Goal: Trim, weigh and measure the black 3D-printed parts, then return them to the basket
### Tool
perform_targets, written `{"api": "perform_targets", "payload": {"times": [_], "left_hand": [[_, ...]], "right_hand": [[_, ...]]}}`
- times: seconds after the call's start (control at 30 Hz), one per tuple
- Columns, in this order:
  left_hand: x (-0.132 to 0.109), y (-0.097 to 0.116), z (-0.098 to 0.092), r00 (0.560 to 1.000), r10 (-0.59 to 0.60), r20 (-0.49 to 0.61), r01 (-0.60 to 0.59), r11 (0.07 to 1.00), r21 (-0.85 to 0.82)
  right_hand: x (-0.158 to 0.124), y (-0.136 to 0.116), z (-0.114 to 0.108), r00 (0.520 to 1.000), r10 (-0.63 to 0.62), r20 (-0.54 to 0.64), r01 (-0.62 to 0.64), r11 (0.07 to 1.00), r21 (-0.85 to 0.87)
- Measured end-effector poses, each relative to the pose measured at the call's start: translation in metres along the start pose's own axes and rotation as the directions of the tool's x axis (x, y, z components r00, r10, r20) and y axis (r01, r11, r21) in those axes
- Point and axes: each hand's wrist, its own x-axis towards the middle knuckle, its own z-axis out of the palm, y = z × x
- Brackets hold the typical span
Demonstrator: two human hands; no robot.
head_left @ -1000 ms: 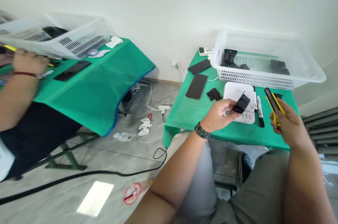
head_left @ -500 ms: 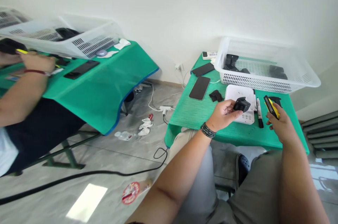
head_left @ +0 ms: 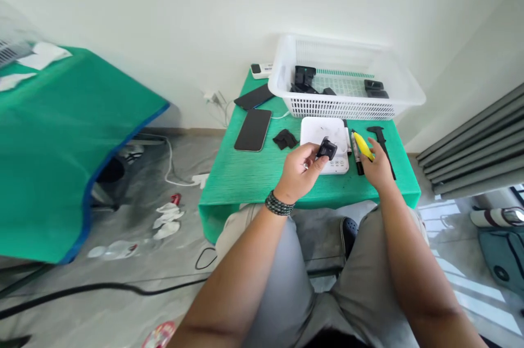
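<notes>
Left hand [head_left: 301, 172] grip was closed on a small black part [head_left: 327, 148], held over the white device [head_left: 317, 130] on the green bench [head_left: 254, 173]. Right hand [head_left: 379, 169] grip held a yellow cutter [head_left: 363, 146] just beside a black marker [head_left: 358, 165].

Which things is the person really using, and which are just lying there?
In use:
small black part in the left hand
yellow cutter in the right hand

Lying about:
phone
black marker
caliper
white device
white basket with black parts inside
</notes>
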Motion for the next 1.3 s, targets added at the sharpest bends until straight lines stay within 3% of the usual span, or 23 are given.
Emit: {"api": "perform_targets", "payload": {"times": [0.13, 0.23, 0.37, 0.47, 0.73, 1.3], "left_hand": [[0.002, -0.001, 0.011, 1.000, -0.007, -0.005, 0.006, 0.997, -0.072], [0.005, -0.003, 0.021, 0.993, -0.107, -0.040, 0.095, 0.966, -0.239], [0.010, -0.007, 0.032, 0.957, -0.290, -0.021, 0.223, 0.781, -0.584], [0.012, -0.007, 0.036, 0.932, -0.356, 0.063, 0.295, 0.651, -0.699], [0.010, -0.001, 0.035, 0.893, -0.401, 0.202, 0.410, 0.546, -0.730], [0.013, 0.000, 0.035, 0.860, -0.469, 0.203, 0.453, 0.517, -0.726]], "right_hand": [[0.002, 0.005, -0.003, 0.997, -0.065, -0.048, 0.060, 0.993, -0.099], [0.003, 0.001, -0.006, 0.996, -0.070, -0.048, 0.064, 0.990, -0.127], [-0.003, -0.009, -0.011, 0.998, -0.067, 0.009, 0.068, 0.979, -0.194], [-0.008, -0.016, -0.015, 0.992, -0.058, 0.111, 0.086, 0.961, -0.264], [-0.008, -0.015, -0.023, 0.957, -0.064, 0.282, 0.175, 0.906, -0.386], [-0.010, -0.018, -0.023, 0.959, -0.067, 0.276, 0.166, 0.920, -0.355]]}}
